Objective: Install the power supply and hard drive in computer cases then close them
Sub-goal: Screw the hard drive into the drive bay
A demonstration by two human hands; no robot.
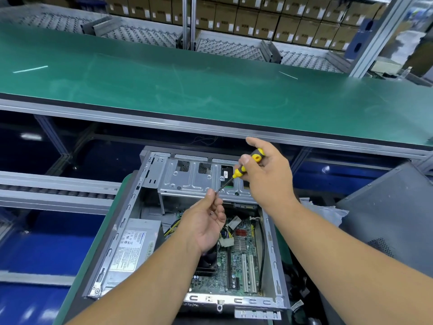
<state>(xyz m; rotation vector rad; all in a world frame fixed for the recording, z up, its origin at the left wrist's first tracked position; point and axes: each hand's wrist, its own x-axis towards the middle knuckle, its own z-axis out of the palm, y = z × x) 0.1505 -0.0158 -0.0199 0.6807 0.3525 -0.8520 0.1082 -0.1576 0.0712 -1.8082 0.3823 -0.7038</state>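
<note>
Two hands over open computer case, right hand gripping screwdriver (yellow-black), left hand pinching its tip.

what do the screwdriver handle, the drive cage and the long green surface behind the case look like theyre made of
Screwdriver handle: looks like moulded plastic or rubber, yellow with dark grip bands, smooth sheen.
Drive cage: bare stamped sheet metal, likely steel, dull silver with punched slots.
Green surface: seems a matte rubbery or vinyl mat, faintly scuffed and scratched.
</note>
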